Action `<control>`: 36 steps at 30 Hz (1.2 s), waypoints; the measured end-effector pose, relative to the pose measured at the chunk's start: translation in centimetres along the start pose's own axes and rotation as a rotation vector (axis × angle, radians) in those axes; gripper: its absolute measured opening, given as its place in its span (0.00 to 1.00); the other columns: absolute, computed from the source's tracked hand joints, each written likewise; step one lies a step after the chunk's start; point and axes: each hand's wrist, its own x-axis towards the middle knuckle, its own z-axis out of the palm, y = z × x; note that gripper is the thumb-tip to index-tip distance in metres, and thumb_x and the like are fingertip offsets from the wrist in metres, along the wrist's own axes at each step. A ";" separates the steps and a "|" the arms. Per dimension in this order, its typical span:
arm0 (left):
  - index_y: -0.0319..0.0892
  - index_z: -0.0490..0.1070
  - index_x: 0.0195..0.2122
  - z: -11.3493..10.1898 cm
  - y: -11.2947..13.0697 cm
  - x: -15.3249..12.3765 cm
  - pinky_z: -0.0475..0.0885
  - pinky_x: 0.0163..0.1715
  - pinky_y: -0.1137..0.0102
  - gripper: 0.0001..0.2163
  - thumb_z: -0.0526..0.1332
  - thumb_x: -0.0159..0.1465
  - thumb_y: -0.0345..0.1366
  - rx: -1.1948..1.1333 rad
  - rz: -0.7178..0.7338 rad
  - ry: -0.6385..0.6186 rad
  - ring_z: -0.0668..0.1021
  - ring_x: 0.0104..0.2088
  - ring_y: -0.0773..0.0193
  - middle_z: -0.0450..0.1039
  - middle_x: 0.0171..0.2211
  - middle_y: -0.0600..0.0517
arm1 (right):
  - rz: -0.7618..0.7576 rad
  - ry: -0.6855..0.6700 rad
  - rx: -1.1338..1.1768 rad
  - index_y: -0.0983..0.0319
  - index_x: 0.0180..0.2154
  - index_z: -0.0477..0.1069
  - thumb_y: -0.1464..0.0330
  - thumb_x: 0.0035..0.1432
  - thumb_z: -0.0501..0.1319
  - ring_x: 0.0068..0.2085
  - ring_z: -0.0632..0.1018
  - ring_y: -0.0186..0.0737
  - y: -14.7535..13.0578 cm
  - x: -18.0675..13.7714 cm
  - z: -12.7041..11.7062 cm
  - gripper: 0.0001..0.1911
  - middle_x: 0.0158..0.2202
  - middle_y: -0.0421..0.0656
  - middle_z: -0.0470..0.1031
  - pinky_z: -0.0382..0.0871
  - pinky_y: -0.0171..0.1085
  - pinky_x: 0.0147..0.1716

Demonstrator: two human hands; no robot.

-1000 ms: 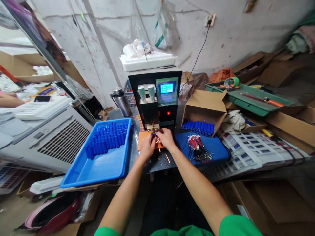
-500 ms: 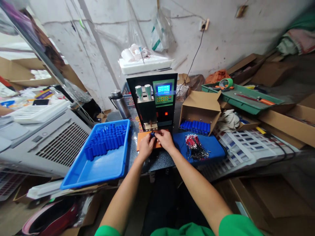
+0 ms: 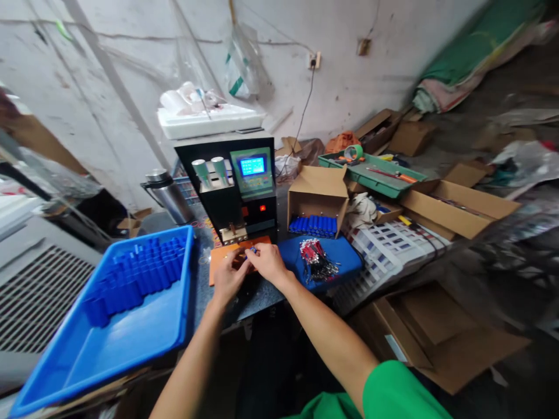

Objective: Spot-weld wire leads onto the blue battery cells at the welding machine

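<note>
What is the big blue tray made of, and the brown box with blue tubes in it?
The blue tray looks like molded plastic: smooth, slightly glossy, with a rounded rim. The brown box looks like matte cardboard, with folded flaps and raw edges.

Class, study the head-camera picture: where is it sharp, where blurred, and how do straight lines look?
Head view: sharp at the centre, on both hands and the machine's lit screen; motion blur smears the right side over the cardboard boxes; wide-angle bending bows the wall edges and stretches the blue tray.

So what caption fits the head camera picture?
Both hands pinch a small blue cell over the orange mat, beside the spot welder.
</note>
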 end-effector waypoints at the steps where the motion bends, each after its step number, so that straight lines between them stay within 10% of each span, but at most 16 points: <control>1: 0.41 0.73 0.47 0.0 0.0 0.1 0.73 0.35 0.69 0.20 0.62 0.59 0.49 -0.008 -0.006 -0.001 0.78 0.32 0.62 0.78 0.36 0.49 | 0.003 0.014 0.020 0.60 0.23 0.74 0.62 0.61 0.60 0.26 0.74 0.36 0.6 0.1 -0.5 0.16 0.22 0.41 0.75 0.62 0.31 0.27; 10: 0.44 0.76 0.42 -0.3 0.4 0.1 0.73 0.38 0.66 0.17 0.59 0.61 0.50 0.123 0.008 0.019 0.80 0.35 0.58 0.80 0.37 0.50 | -0.045 0.424 -0.225 0.67 0.53 0.74 0.63 0.66 0.55 0.38 0.78 0.40 9.0 2.1 -9.4 0.20 0.41 0.51 0.77 0.71 0.36 0.44; 22: 0.45 0.75 0.41 -0.3 0.0 0.2 0.72 0.37 0.66 0.16 0.57 0.62 0.51 0.174 0.045 0.024 0.80 0.36 0.56 0.80 0.37 0.50 | 0.153 -0.020 -0.926 0.68 0.60 0.65 0.70 0.69 0.49 0.45 0.78 0.46 12.0 5.2 -9.2 0.21 0.46 0.57 0.74 0.71 0.38 0.44; 36: 0.43 0.77 0.41 0.3 0.1 0.1 0.72 0.37 0.67 0.17 0.58 0.62 0.50 0.137 0.029 0.033 0.80 0.35 0.58 0.80 0.36 0.49 | 0.187 0.035 -0.835 0.64 0.52 0.72 0.67 0.67 0.54 0.46 0.79 0.45 10.7 4.8 -11.0 0.15 0.46 0.52 0.78 0.69 0.37 0.44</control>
